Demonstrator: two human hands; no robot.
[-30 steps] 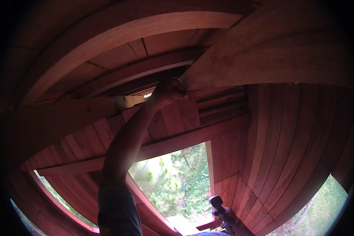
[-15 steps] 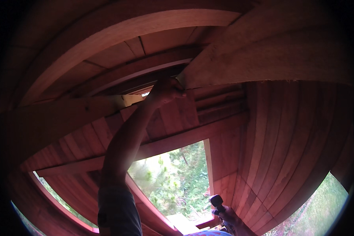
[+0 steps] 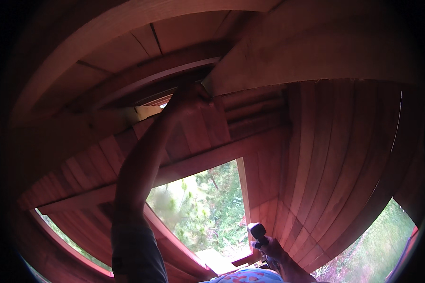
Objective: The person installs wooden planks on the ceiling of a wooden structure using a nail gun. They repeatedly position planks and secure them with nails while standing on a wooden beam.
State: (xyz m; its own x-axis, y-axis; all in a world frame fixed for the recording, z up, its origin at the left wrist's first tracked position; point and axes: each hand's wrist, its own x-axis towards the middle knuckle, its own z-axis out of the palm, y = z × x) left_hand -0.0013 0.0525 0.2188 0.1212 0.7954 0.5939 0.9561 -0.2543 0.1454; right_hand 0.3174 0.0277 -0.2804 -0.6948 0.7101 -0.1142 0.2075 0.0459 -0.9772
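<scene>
Raised high in front, my left hand (image 3: 191,99) is closed at the near left end of a broad wooden beam (image 3: 311,61), with its fingers against the lower edge. The beam runs from there to the upper right, and deep shadow hides part of the grip. Low at the right, my right hand (image 3: 273,250) is wrapped round a dark hand tool with a blocky head (image 3: 257,230). The head points up, and the tool's lower part is mostly hidden, so its exact kind is unclear.
Plank walls (image 3: 326,170) curve round on the right. An unglazed window opening (image 3: 203,207) shows greenery outside, with a pale board (image 3: 215,261) at its lower edge. Overhead are curved rafters (image 3: 141,23). Another beam (image 3: 75,122) crosses at the left, ending in a lighter block (image 3: 146,112).
The whole view has shifted, so the beam, my left hand and the window sit slightly higher and further left. Both hands keep their holds.
</scene>
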